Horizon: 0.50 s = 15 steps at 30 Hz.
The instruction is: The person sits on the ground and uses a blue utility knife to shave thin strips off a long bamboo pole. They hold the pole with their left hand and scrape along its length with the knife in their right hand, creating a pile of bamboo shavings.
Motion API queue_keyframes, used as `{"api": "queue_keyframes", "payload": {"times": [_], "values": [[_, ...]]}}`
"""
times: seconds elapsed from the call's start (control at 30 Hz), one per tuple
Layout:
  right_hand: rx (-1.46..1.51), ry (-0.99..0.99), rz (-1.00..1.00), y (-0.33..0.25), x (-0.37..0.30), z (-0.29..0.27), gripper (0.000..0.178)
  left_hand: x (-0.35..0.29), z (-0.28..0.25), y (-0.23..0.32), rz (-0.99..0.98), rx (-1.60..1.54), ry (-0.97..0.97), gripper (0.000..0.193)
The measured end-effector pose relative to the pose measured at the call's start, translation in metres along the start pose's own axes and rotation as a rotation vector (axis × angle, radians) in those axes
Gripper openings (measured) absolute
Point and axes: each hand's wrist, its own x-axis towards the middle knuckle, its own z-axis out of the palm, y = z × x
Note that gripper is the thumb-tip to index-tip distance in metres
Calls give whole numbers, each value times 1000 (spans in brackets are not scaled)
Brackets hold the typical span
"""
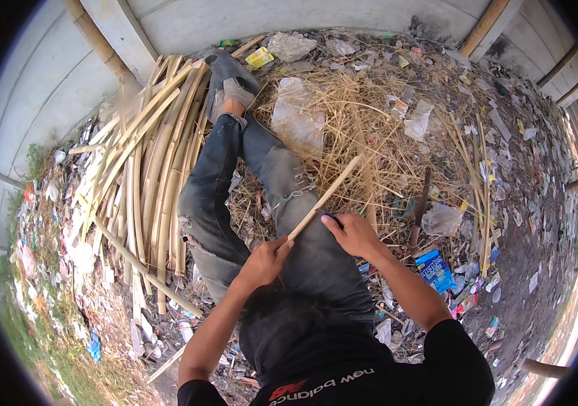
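Observation:
A pale split-bamboo strip (335,186) slants up and to the right across my thigh. My left hand (262,265) is closed around its lower end. A small knife (331,218) with a dark handle sits in my closed right hand (357,235), to the right of the strip. Its blade, barely visible, meets the strip's right edge. My legs, in worn dark jeans (306,250), are stretched out under both hands, crossed near the ankles.
Long bamboo strips (157,162) lie in a large pile left of my legs. Straw-like shavings (350,122) and litter cover the ground ahead. A long dark blade-like piece (421,206) and a blue packet (434,271) lie to the right. A grey wall (289,24) stands beyond.

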Motion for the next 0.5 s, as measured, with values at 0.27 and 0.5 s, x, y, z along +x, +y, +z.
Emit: {"api": "queue_keyframes", "payload": {"times": [0.27,0.5], "values": [[-132,-58,-54,-37,-13,18,62,21,16,1,90,112,106,45],[-142,-79,-92,-40,-20,25,64,12,28,-26,149,242,149,45]]}}
